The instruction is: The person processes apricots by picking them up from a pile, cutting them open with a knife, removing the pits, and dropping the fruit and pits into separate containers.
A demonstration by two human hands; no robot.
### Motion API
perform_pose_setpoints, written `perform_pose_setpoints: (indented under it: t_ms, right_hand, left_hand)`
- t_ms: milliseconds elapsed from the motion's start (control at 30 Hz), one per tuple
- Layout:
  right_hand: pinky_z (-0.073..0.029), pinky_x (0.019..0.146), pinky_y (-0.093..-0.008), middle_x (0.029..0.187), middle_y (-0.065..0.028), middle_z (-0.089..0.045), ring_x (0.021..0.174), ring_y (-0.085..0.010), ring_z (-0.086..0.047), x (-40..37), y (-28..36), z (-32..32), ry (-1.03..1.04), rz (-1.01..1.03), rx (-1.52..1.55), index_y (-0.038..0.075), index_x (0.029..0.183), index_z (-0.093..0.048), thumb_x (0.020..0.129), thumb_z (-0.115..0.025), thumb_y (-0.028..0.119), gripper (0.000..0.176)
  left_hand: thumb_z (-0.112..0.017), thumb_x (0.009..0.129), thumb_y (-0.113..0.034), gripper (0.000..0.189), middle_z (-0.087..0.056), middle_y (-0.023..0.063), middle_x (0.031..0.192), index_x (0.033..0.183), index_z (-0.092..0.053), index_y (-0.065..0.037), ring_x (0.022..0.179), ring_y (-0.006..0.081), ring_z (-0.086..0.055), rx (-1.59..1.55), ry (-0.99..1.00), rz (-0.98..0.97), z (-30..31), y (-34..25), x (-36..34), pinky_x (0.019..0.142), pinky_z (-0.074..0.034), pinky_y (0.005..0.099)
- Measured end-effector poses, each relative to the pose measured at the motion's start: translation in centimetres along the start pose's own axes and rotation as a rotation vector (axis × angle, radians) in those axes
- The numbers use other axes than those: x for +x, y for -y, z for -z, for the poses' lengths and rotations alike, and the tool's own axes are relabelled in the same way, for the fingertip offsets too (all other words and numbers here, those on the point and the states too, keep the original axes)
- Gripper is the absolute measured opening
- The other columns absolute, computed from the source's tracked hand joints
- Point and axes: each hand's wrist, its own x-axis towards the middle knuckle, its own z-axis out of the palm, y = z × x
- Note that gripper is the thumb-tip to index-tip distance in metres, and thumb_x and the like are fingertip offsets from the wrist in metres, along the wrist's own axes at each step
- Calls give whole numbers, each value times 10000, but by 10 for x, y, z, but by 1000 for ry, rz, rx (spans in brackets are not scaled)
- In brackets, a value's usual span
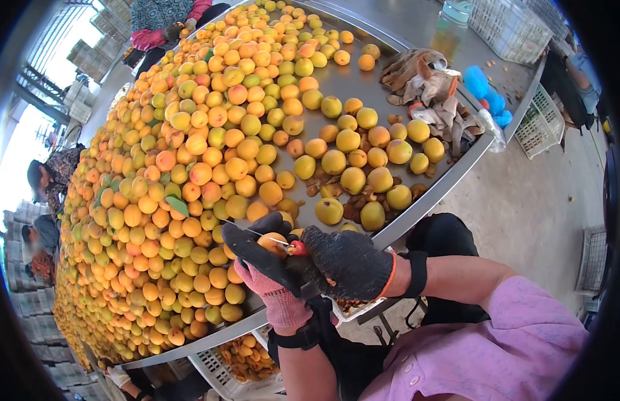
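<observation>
My left hand (266, 274), in a pink glove with black-coated fingers, is closed around an orange apricot (272, 243). My right hand (350, 263), in a black glove, grips a small knife (298, 248) by its red handle. The thin blade lies across the apricot and points to the upper left. Both hands are close together over the near edge of a metal table (417, 208). A large heap of apricots (183, 180) in yellow and orange covers much of it. Several yellower apricots (353, 179) lie apart by the edge, among brown scraps.
Soiled cloths (427, 87), blue plastic (485, 92) and a bottle (451, 30) occupy the far right of the table. Below the edge stands a white crate (213, 364) of apricot halves (246, 355). Other people (166, 23) sit around the heap. Crates (540, 120) stand on the right.
</observation>
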Motion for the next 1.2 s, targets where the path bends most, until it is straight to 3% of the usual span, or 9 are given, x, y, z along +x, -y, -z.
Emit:
perform_pose_setpoints:
  t_ms: [133,200,233,300,533,600,733,833,1200]
  right_hand:
    - [-473,530,-402,690,-158,-562,637,-328,-605,4,4,5,-3,11,-60,-3,951,-445,710,-637,165,351]
    - [-474,525,-401,693,-160,-559,627,-320,-606,7,1,5,-39,66,-90,-7,945,-455,710,-632,158,338]
    - [-475,519,-399,697,-162,-556,617,-311,-608,8,-1,5,-71,120,-129,-11,940,-465,710,-627,151,325]
    - [-479,527,-394,750,-175,-561,639,-312,-610,11,-3,11,5,86,-100,-12,947,-479,709,-628,152,325]
    - [-484,580,-374,840,-188,-561,701,-326,-600,11,-11,3,47,-85,151,-3,973,-511,795,-608,181,274]
    - [-477,574,-378,807,-189,-558,689,-332,-594,5,-12,5,-9,-17,275,-4,968,-507,822,-592,196,262]
    - [-463,562,-387,742,-193,-552,665,-343,-581,-7,-11,6,-88,108,530,-5,959,-498,877,-560,227,254]
    - [-440,448,-354,771,-152,-571,589,-269,-609,-12,-5,4,-2,-139,272,28,1040,-511,875,-560,232,267]
    - [-437,483,-431,730,-173,-548,591,-364,-574,-18,-12,-12,-91,-42,41,26,984,-541,839,-576,221,246]
  left_hand:
    - [-487,888,-320,369,-639,75,876,1041,-565,7,814,180,-597,-747,-124,384,-8,-32,12,714,-458,314]
    - [-503,897,-305,344,-628,82,889,1003,-580,13,772,165,-586,320,-225,-360,-14,-27,15,678,-471,285]
    - [-503,897,-305,344,-628,82,889,1003,-580,13,772,165,-586,323,-216,-360,-14,-27,15,678,-471,285]
    - [-552,876,-240,387,-618,97,934,1149,-502,29,799,171,-590,47,-83,-65,-14,-30,15,690,-469,294]
    - [-384,961,-314,368,-614,106,848,1038,-512,23,734,184,-590,-17,-234,-118,-23,-47,22,664,-489,302]
    - [-470,905,-424,632,-533,137,1146,1374,-254,-61,929,208,-572,-674,-106,386,-14,-58,26,827,-469,347]
    - [-360,851,-653,758,-545,133,1085,1211,-485,2,877,182,-564,-684,-238,466,-26,-63,30,675,-492,268]
    - [-356,850,-658,769,-593,111,936,1142,-516,34,774,170,-579,-699,-198,525,-27,-70,26,632,-496,267]
    - [-329,877,-628,742,-593,89,763,1053,-539,61,589,170,-566,-843,-211,604,-35,-85,27,537,-477,250]
